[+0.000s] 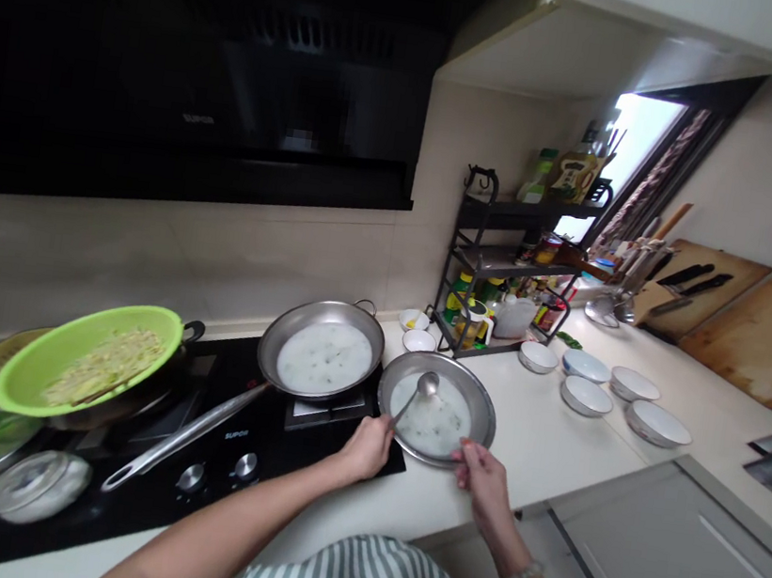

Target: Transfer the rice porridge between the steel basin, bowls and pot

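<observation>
My left hand (367, 445) is closed round the handle of a metal ladle (425, 385) whose bowl rests in the white porridge inside a round steel basin (477, 405) on the counter. My right hand (479, 472) pinches the basin's near rim. Just left of the basin a steel frying pan (295, 334) holding more white porridge sits on the black stove (224, 438), its long handle pointing toward me.
A green bowl (41, 367) of shredded food rests on a dark pan at the left. Pot lids lie at the front left. Several white bowls (585, 396) stand on the counter to the right, behind them a spice rack (495, 265), knives and wooden boards (771, 330).
</observation>
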Demonstrator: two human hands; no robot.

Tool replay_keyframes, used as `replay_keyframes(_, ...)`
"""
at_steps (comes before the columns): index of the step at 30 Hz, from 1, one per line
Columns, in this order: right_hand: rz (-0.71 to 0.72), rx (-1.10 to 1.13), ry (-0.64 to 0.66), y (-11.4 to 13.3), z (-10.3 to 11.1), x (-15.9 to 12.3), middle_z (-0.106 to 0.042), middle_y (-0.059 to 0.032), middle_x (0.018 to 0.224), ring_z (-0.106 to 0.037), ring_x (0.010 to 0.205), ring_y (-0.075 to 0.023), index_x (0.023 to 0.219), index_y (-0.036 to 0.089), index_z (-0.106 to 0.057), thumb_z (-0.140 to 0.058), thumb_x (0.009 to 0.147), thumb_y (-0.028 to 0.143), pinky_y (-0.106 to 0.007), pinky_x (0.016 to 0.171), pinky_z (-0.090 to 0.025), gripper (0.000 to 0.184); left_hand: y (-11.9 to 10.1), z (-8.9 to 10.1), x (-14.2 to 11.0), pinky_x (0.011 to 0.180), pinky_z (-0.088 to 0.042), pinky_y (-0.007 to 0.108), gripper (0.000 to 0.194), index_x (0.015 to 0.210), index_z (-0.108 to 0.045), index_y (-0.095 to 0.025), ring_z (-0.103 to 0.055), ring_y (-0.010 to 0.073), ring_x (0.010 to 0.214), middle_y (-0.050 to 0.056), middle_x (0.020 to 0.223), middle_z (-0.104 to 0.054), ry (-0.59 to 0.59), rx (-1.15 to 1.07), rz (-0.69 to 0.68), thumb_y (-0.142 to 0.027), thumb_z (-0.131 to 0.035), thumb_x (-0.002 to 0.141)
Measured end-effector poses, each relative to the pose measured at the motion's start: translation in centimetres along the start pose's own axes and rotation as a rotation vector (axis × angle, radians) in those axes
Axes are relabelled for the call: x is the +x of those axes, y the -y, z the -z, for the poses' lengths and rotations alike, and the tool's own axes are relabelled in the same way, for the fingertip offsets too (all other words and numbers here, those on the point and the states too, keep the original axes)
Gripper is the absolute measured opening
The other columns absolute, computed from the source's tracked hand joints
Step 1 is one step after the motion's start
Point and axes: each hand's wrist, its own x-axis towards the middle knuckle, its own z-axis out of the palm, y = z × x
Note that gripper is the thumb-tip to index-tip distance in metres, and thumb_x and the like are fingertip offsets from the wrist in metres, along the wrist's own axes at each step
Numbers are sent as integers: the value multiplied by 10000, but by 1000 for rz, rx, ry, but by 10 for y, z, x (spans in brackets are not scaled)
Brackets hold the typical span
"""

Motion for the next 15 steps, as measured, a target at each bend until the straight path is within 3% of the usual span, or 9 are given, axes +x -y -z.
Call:
replay_keyframes(2,-132,89,168,8,-19,-10,-677,-59,672,-533,482,-108,832,127,-645,-768,580,464,-199,407,-370,439,-6,-10,4,442,-363,242,252,777,-549,-169,-463,104,380,9,525,-561,15,-309,142,-365,-441,894)
replay_keyframes(5,-245,179,359,20,-45,-25,-688,-81,709,-606,592,-143,837,121,-659,-780,599,469,-207,484,-429,438,-18,-21,6,323,-206,218,414,710,-488,-184,-286,49,269,-25,477,-514,34,-656,305,-555,-406,874)
replay_keyframes(10,-195,225,537,32,-75,-41,-524,26,526,-524,497,-112,700,169,-602,-733,658,487,-225,516,-448,347,-32,-24,-2,298,-197,198,545,701,-484,-190,-311,49,258,-36,424,-475,-75,-820,215,-726,-413,776)
replay_keyframes(15,-128,128,500,32,-98,-44,-381,82,460,-408,397,-102,679,227,-502,-701,666,460,-231,415,-385,307,-32,-16,-8,314,-249,213,546,753,-486,-204,-350,67,286,-18,458,-489,-237,-755,99,-719,-315,813)
